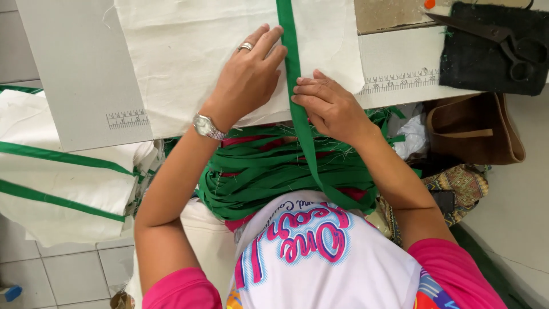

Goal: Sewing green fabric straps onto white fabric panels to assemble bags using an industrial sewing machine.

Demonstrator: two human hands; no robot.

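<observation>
A cream cloth panel (183,51) lies flat on a grey worktable (74,74). A green fabric strip (289,34) runs lengthwise along the panel's right side and trails down to my lap. My left hand (249,74), wearing a ring and a wristwatch, presses flat on the cloth just left of the strip, fingertips touching its edge. My right hand (329,103) pinches the strip at the panel's near edge. A tangled heap of green strips (257,171) lies in my lap.
Black scissors (503,37) rest on a dark pad (480,63) at the table's right. A brown bag (474,131) and a patterned bag (457,186) sit below it. Stacked cream pieces with green trim (63,177) lie at the left above a tiled floor (74,274).
</observation>
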